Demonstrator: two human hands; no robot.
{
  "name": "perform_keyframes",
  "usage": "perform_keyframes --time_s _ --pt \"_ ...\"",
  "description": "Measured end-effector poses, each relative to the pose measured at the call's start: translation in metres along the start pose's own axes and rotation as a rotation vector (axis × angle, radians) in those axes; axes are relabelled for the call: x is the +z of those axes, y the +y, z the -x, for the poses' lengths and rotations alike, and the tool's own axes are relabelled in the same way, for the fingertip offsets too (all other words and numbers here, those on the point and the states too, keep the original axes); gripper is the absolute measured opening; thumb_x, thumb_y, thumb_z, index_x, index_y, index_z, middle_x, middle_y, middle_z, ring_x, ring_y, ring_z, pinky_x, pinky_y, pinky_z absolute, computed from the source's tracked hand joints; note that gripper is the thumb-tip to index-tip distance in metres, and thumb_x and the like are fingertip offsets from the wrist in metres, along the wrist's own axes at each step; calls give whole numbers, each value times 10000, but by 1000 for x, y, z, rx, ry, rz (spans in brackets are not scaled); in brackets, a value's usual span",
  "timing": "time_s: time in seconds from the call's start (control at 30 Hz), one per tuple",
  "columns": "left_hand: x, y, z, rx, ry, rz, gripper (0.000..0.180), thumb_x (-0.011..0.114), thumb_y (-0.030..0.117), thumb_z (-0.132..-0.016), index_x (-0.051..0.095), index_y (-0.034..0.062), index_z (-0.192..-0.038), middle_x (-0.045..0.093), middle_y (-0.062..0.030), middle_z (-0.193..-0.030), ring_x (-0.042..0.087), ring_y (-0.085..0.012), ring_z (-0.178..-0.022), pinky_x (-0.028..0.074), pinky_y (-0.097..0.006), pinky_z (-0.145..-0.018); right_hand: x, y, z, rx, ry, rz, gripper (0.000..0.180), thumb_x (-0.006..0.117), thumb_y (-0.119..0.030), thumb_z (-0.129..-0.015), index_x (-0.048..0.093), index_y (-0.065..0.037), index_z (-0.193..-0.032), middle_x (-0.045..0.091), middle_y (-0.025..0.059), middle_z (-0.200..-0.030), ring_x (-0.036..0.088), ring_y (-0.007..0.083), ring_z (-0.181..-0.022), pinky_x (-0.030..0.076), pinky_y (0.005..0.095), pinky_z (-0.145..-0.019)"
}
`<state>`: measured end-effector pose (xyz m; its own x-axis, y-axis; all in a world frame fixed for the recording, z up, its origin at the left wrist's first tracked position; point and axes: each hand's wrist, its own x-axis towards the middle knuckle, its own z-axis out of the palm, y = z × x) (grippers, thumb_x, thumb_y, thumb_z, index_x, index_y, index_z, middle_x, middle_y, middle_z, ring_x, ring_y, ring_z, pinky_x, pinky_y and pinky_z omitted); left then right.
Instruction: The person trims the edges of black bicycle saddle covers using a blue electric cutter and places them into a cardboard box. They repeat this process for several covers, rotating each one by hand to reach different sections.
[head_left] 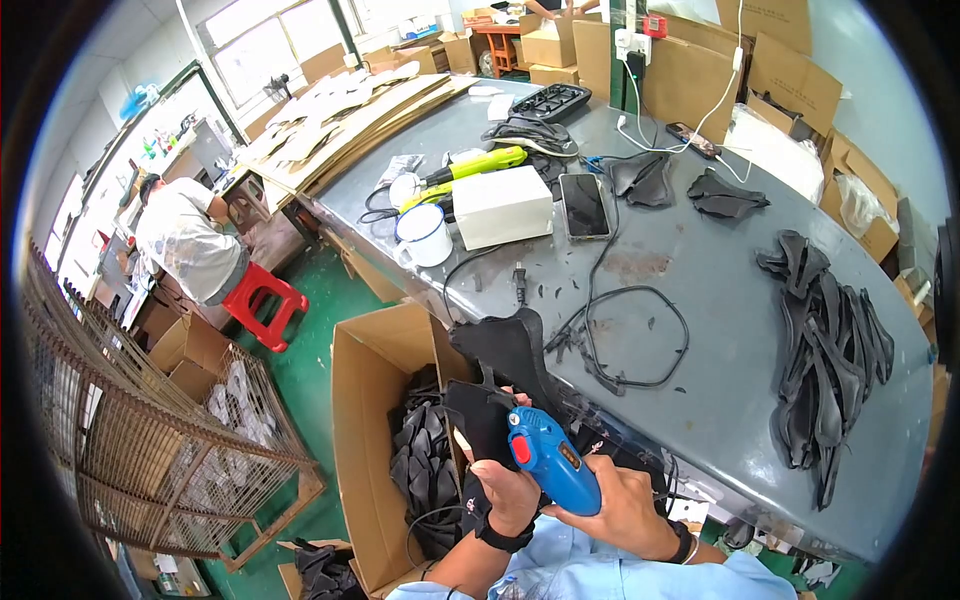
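Observation:
My right hand (628,508) is wrapped around a blue handheld power tool (560,470) with a red button, its nose pointing up and left. My left hand (508,492) grips a black, curved, padded-looking piece (482,418), thumb in front and fingertips showing behind it. The tool's nose is right beside this piece; its working end is hidden. Another dark, broad piece (505,350) stands just beyond, at the table edge. Below and left, an open cardboard box (365,400) holds a heap of similar black pieces (425,455).
The grey table (720,370) carries a pile of black pieces (825,350), a looped black cable (685,345), a white box (503,207), a white mug (424,236), a yellow-green tool (475,165) and a phone (585,207). A wire cage (170,440) stands left; a person (195,235) sits beyond.

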<state>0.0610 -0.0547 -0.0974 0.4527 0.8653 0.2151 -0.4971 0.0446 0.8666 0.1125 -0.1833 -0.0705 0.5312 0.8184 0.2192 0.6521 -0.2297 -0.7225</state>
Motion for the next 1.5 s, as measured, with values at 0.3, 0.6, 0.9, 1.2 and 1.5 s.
perform_keyframes --time_s 0.3,0.6,0.9,1.2,1.5 --pt "-7 -10 9 -57 -35 0 981 297 821 -763 409 0 -1288 518 -110 -1198 525 -213 -1080 404 -361 -965 -2 -5 -2 -26 10 -7 629 785 -393 -703 488 42 -1046 626 163 -657 655 307 -553 515 368 -513" --pt "-38 2 12 -51 -58 -180 514 571 374 -908 504 -26 -1223 586 -63 -1086 554 -146 -974 444 -280 -861 -22 4 -16 -38 -14 -62 662 765 -483 -702 484 7 -1047 635 152 -682 659 331 -604 526 364 -553" --pt "-24 19 9 -167 -271 -406 96 614 46 -855 658 -31 -892 671 -95 -873 612 -134 -785 471 -250 -738 -46 4 -40 263 165 -337 621 784 -329 -705 467 8 -1121 641 195 -891 668 293 -801 514 355 -708" --pt "3 14 51 -282 -668 36 322 600 284 -878 613 -38 -874 625 -108 -790 607 -242 -745 490 -327 -720 -36 9 -40 159 481 -619 525 790 -217 -716 489 -6 -1090 549 38 -866 536 131 -794 447 293 -710" --pt "18 19 8 -299 -225 434 533 457 485 -942 441 36 -1227 527 -121 -1148 538 -233 -1051 432 -362 -928 -46 -12 -37 162 183 -459 605 796 -299 -728 450 7 -1119 656 171 -869 676 253 -790 517 340 -692"
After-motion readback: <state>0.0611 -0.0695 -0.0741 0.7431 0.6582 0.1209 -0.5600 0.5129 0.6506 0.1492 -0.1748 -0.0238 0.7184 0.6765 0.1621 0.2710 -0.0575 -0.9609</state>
